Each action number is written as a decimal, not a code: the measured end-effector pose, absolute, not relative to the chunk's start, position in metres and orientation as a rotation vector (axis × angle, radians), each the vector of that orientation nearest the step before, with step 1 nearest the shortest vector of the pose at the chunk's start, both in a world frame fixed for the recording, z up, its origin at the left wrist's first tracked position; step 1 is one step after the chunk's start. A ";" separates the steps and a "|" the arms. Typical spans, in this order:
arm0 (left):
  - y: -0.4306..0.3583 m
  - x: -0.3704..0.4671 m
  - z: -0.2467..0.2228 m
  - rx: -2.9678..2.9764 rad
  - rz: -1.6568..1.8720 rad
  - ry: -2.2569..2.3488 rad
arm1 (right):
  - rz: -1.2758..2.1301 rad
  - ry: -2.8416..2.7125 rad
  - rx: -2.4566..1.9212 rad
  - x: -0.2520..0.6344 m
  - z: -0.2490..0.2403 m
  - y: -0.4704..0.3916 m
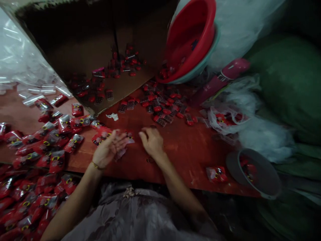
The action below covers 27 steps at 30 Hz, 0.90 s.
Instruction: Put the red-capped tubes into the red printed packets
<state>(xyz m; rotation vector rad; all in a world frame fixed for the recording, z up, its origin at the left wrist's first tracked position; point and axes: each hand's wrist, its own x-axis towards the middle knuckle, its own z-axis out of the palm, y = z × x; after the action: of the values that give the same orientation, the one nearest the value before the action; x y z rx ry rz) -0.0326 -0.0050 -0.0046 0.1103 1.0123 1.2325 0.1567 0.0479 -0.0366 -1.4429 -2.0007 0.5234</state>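
Observation:
My left hand (109, 149) is over the red table (180, 150), palm turned up and fingers spread, with nothing held in it. Beside its fingers lie red printed packets (100, 136) and a small clear piece of plastic (120, 154). To the right, my right hand (151, 140) hangs low over the table with its fingers curled in; whether it holds anything is hidden. Beyond it is a pile of small clear containers with red caps (163, 107). A scrap of white paper (112, 116) rests near the cardboard box.
A cardboard box (140, 80) holds more capped containers. Behind are a tilted red basin (212, 20) and a pink bottle (218, 80). Finished-looking red packets (47, 140) heap at left. A grey bucket (269, 177) lies at the right edge, near plastic bags (265, 137).

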 end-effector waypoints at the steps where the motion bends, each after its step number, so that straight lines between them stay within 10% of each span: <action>1: -0.003 -0.052 -0.003 0.059 1.349 1.031 | 0.359 -2.030 -1.561 0.165 -0.037 0.060; 8: 0.001 -0.087 -0.001 0.336 1.700 1.275 | 0.051 -2.205 -1.767 0.211 -0.054 0.074; 19: 0.027 -0.011 -0.033 2.135 0.381 1.912 | -0.039 -2.063 -1.477 0.213 -0.055 0.003; 27: 0.018 -0.005 -0.024 1.940 0.663 1.922 | 0.600 -1.826 -1.317 0.154 -0.040 0.007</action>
<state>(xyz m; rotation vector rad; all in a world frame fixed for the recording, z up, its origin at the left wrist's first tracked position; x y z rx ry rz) -0.0050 0.0180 -0.0237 1.9404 1.9222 0.6630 0.1541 0.0072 -0.0404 -1.3170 -1.8256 0.5996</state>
